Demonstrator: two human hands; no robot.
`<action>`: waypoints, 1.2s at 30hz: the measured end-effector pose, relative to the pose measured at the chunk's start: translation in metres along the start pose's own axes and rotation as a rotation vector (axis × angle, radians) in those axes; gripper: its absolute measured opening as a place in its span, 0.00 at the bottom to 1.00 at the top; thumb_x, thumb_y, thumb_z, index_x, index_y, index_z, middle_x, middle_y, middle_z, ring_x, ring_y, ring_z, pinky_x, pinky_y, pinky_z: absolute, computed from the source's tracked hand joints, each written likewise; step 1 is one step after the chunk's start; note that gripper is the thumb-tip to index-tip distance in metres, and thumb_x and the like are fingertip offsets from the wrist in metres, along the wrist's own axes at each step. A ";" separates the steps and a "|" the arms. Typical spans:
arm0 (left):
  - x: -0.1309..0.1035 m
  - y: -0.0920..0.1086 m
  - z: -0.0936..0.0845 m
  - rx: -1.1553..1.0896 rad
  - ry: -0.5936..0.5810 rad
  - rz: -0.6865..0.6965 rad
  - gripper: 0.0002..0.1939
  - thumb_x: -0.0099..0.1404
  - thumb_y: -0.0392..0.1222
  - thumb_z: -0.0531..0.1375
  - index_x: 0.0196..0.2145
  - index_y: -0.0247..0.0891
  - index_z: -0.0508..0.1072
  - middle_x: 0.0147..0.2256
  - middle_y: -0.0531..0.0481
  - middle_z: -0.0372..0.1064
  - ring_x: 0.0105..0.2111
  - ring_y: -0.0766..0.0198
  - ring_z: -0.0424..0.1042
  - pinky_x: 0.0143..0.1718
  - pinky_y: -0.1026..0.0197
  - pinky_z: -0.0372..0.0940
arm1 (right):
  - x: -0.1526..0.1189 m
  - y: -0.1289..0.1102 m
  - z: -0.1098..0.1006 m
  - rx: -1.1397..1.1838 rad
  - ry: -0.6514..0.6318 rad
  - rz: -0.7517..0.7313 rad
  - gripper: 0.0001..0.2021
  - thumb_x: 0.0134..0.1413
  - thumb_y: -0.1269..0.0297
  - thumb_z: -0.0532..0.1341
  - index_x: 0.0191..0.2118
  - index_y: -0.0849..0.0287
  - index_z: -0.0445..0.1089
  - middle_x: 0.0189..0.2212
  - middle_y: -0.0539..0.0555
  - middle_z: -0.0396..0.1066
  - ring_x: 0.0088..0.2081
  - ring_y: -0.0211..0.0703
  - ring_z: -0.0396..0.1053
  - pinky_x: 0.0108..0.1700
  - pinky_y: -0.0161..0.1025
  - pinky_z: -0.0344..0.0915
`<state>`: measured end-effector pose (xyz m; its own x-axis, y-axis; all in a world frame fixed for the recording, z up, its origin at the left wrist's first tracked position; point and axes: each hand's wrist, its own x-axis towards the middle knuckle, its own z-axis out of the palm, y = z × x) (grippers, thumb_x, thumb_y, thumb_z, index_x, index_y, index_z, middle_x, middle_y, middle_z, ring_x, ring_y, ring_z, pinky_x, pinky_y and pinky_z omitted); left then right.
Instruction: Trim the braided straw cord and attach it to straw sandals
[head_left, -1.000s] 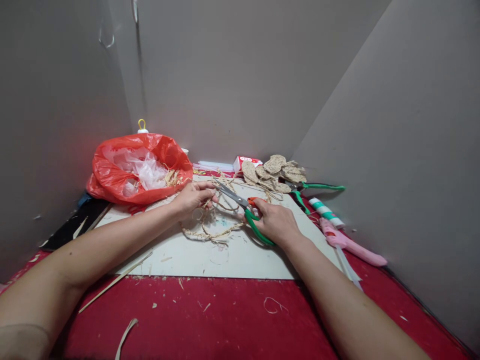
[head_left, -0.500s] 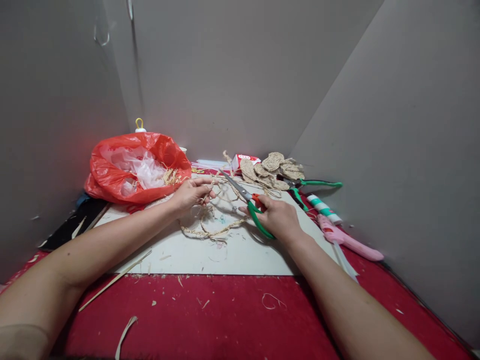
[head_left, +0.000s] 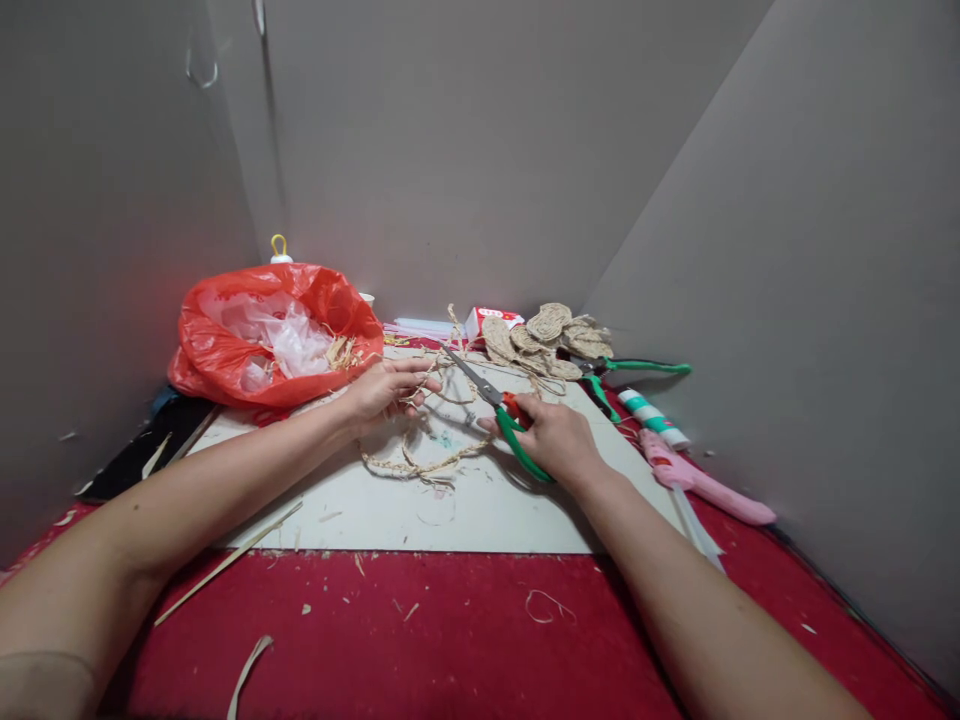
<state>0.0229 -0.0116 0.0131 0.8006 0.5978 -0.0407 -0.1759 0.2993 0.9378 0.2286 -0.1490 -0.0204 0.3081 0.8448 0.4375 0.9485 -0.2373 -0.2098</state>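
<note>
In my right hand (head_left: 556,440) is a pair of scissors (head_left: 491,395) with green and orange handles, blades pointing up and left. The blades look closed or nearly so. My left hand (head_left: 386,392) holds a thin braided straw cord (head_left: 442,468) near the scissor tips, its fingers partly stretched and the cord running across them. Loops of that cord hang down and lie on the white board (head_left: 360,525) between both hands. Where the thumb meets the cord is hard to make out.
A red plastic bag (head_left: 202,350) with clear plastic and straw stands at back left. Coiled straw pieces (head_left: 549,322) and a small red box (head_left: 491,320) lie at the back. Green-handled pliers (head_left: 645,367), a striped roll (head_left: 652,418) and a pink glue gun (head_left: 705,487) line the right side.
The fingers of my left hand have straightened and spread a little around the cord. My right hand with the scissors has hardly moved.
</note>
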 end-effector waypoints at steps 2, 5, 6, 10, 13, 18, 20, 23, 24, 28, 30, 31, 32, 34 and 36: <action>0.000 -0.001 0.000 0.025 -0.011 0.007 0.15 0.56 0.31 0.61 0.43 0.31 0.70 0.33 0.45 0.73 0.21 0.73 0.64 0.20 0.69 0.59 | 0.000 -0.004 0.001 0.146 0.014 0.036 0.22 0.44 0.39 0.57 0.22 0.55 0.64 0.16 0.49 0.62 0.21 0.40 0.60 0.25 0.35 0.50; -0.004 -0.005 0.004 0.150 -0.043 0.062 0.17 0.56 0.34 0.62 0.45 0.32 0.69 0.34 0.44 0.74 0.21 0.73 0.64 0.21 0.68 0.59 | 0.000 -0.018 0.001 0.609 0.017 0.187 0.22 0.44 0.42 0.60 0.21 0.56 0.61 0.15 0.46 0.58 0.19 0.36 0.57 0.23 0.34 0.52; -0.006 -0.008 0.006 0.209 -0.057 0.076 0.18 0.57 0.35 0.62 0.46 0.32 0.69 0.34 0.44 0.74 0.20 0.73 0.64 0.22 0.68 0.59 | -0.001 -0.024 0.000 0.787 0.005 0.244 0.21 0.44 0.43 0.61 0.22 0.57 0.61 0.15 0.45 0.59 0.18 0.35 0.56 0.22 0.34 0.53; -0.018 -0.022 0.022 0.390 -0.134 0.095 0.18 0.58 0.36 0.61 0.47 0.34 0.69 0.31 0.46 0.74 0.20 0.73 0.63 0.21 0.69 0.56 | -0.006 -0.050 -0.003 1.230 -0.030 0.338 0.20 0.37 0.48 0.68 0.28 0.57 0.62 0.20 0.46 0.66 0.19 0.34 0.61 0.21 0.33 0.58; -0.024 -0.029 0.029 0.434 -0.207 0.118 0.17 0.58 0.36 0.61 0.47 0.36 0.69 0.28 0.50 0.73 0.19 0.74 0.62 0.21 0.70 0.54 | -0.009 -0.059 -0.004 1.273 -0.016 0.297 0.20 0.35 0.53 0.70 0.28 0.57 0.61 0.19 0.45 0.65 0.20 0.35 0.63 0.22 0.33 0.61; -0.022 -0.026 0.029 0.355 -0.154 0.018 0.13 0.60 0.40 0.60 0.42 0.34 0.71 0.29 0.47 0.73 0.18 0.73 0.64 0.20 0.68 0.56 | -0.008 -0.055 -0.008 1.281 0.093 0.277 0.18 0.35 0.57 0.70 0.28 0.57 0.62 0.21 0.45 0.66 0.22 0.36 0.68 0.26 0.35 0.65; -0.019 -0.024 0.026 0.295 -0.178 -0.046 0.11 0.58 0.40 0.62 0.38 0.33 0.72 0.28 0.46 0.73 0.19 0.72 0.64 0.20 0.68 0.57 | -0.006 -0.051 -0.011 1.266 0.145 0.291 0.18 0.36 0.57 0.70 0.28 0.57 0.62 0.21 0.45 0.66 0.22 0.37 0.68 0.26 0.35 0.66; -0.018 -0.025 0.022 0.198 -0.254 -0.136 0.11 0.55 0.40 0.65 0.34 0.32 0.72 0.28 0.45 0.74 0.19 0.72 0.65 0.21 0.68 0.58 | -0.004 -0.047 -0.013 1.265 0.168 0.290 0.18 0.35 0.56 0.70 0.29 0.57 0.61 0.21 0.46 0.67 0.22 0.38 0.69 0.25 0.35 0.65; -0.017 -0.026 0.022 0.176 -0.268 -0.149 0.11 0.54 0.40 0.66 0.33 0.32 0.72 0.28 0.44 0.74 0.20 0.72 0.65 0.21 0.67 0.58 | -0.004 -0.047 -0.013 1.277 0.165 0.292 0.19 0.35 0.56 0.70 0.29 0.57 0.61 0.21 0.46 0.67 0.22 0.38 0.69 0.24 0.34 0.65; -0.018 -0.026 0.021 0.188 -0.273 -0.122 0.09 0.51 0.39 0.67 0.30 0.33 0.74 0.27 0.46 0.74 0.20 0.72 0.64 0.22 0.67 0.58 | -0.003 -0.048 -0.011 1.349 0.135 0.331 0.20 0.34 0.57 0.71 0.29 0.57 0.61 0.21 0.45 0.68 0.21 0.37 0.69 0.24 0.33 0.65; -0.018 -0.026 0.021 0.223 -0.264 -0.106 0.07 0.52 0.39 0.67 0.29 0.34 0.75 0.27 0.47 0.74 0.20 0.73 0.64 0.22 0.68 0.57 | -0.002 -0.048 -0.010 1.381 0.101 0.358 0.21 0.33 0.57 0.71 0.30 0.57 0.61 0.21 0.46 0.68 0.21 0.37 0.68 0.23 0.33 0.64; -0.019 -0.025 0.022 0.236 -0.263 -0.107 0.07 0.52 0.39 0.67 0.28 0.34 0.75 0.27 0.47 0.74 0.20 0.73 0.63 0.22 0.68 0.57 | -0.002 -0.048 -0.009 1.396 0.083 0.370 0.21 0.32 0.57 0.71 0.30 0.57 0.61 0.21 0.46 0.68 0.21 0.37 0.68 0.23 0.33 0.64; -0.019 -0.025 0.022 0.245 -0.261 -0.111 0.07 0.53 0.40 0.66 0.28 0.34 0.76 0.26 0.47 0.74 0.20 0.73 0.63 0.22 0.68 0.56 | -0.002 -0.047 -0.009 1.407 0.063 0.379 0.21 0.32 0.56 0.71 0.30 0.57 0.61 0.21 0.46 0.68 0.21 0.37 0.68 0.23 0.33 0.64; -0.019 -0.024 0.022 0.249 -0.252 -0.114 0.07 0.55 0.42 0.65 0.29 0.34 0.76 0.25 0.47 0.73 0.20 0.72 0.63 0.21 0.68 0.56 | -0.002 -0.046 -0.009 1.394 0.035 0.381 0.22 0.32 0.55 0.71 0.30 0.57 0.61 0.21 0.46 0.68 0.21 0.37 0.67 0.23 0.33 0.63; -0.019 -0.023 0.022 0.245 -0.217 -0.082 0.07 0.55 0.41 0.65 0.29 0.34 0.75 0.25 0.48 0.73 0.19 0.73 0.63 0.21 0.68 0.56 | -0.003 -0.044 -0.009 1.324 0.012 0.343 0.20 0.35 0.53 0.70 0.30 0.57 0.61 0.20 0.46 0.67 0.20 0.36 0.65 0.22 0.33 0.61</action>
<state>0.0246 -0.0461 -0.0004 0.9142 0.3992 -0.0694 0.0155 0.1367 0.9905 0.1866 -0.1453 -0.0045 0.5188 0.8310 0.2006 0.0481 0.2059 -0.9774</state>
